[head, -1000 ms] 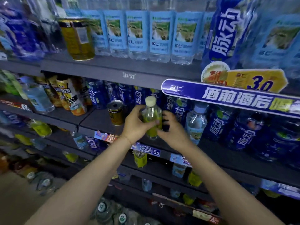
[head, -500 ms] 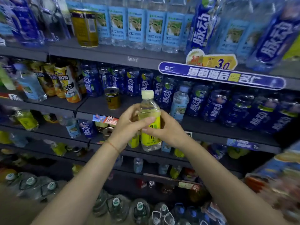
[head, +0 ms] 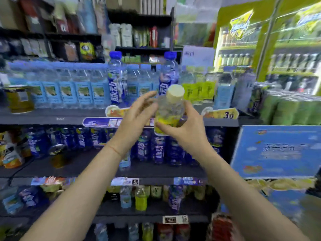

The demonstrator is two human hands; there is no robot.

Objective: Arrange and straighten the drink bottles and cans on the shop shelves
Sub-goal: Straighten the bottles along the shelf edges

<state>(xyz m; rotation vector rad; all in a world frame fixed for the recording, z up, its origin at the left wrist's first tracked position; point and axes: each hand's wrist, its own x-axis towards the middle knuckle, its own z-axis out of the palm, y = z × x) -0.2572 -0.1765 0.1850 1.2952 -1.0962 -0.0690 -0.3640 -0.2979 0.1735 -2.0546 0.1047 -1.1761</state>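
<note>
While both bare forearms reach up from the bottom corners, the right hand point(head: 184, 131) has its grip closed round the lower body of a small bottle point(head: 169, 110) with a yellow label and a pale cap, held upright in the air before the shelves. To the left of it, the left hand point(head: 133, 119) is spread, fingers point(head: 147, 99) loose and extended toward the bottle's shoulder; whether they touch it is hidden by blur, and they hold nothing. A thin red thread circles the left wrist.

Behind the hands, the middle shelf point(head: 86, 167) carries a row of dark blue drink bottles point(head: 156, 148) standing at the back, with a lone gold can point(head: 58, 156) nearer the front at left. Above, the upper shelf point(head: 52, 116) holds clear water bottles point(head: 67, 87) with light blue labels, two taller blue-capped bottles point(head: 117, 79) among them, and an amber jar point(head: 20, 98) at far left. A yellow price tag point(head: 224, 114) hangs on this shelf's edge to the right. Farther off at right stands a lit cooler point(head: 243, 53).
</note>
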